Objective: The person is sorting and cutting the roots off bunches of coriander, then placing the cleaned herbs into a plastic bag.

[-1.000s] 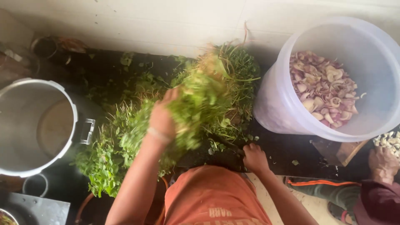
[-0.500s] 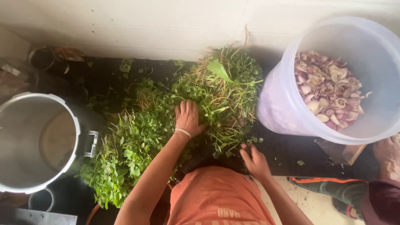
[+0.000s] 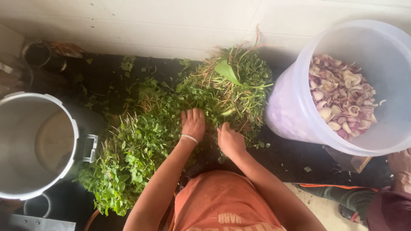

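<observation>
1. Your left hand [image 3: 193,124] lay palm-down on the heap of leafy greens [image 3: 171,128], fingers spread and loose, gripping nothing; a thin bangle [image 3: 189,137] circled its wrist.
2. Your right hand [image 3: 230,140] rested just to the right of it, at the near edge of the same heap, fingers curled down into the stems; you could not tell whether it grasped any.
3. The greens covered the middle of the dark counter [image 3: 291,160], from the near left up to the far right, where a rooty bunch sat against the pale wall [image 3: 171,25].
4. A large steel pot [image 3: 38,145] stood at the left, its handle just beside the leaves.
5. A translucent plastic bucket [image 3: 291,115] of sliced onion pieces [image 3: 342,100] stood at the right, just beside the heap.
6. Another person's hand [image 3: 400,164] showed at the near right edge.
</observation>
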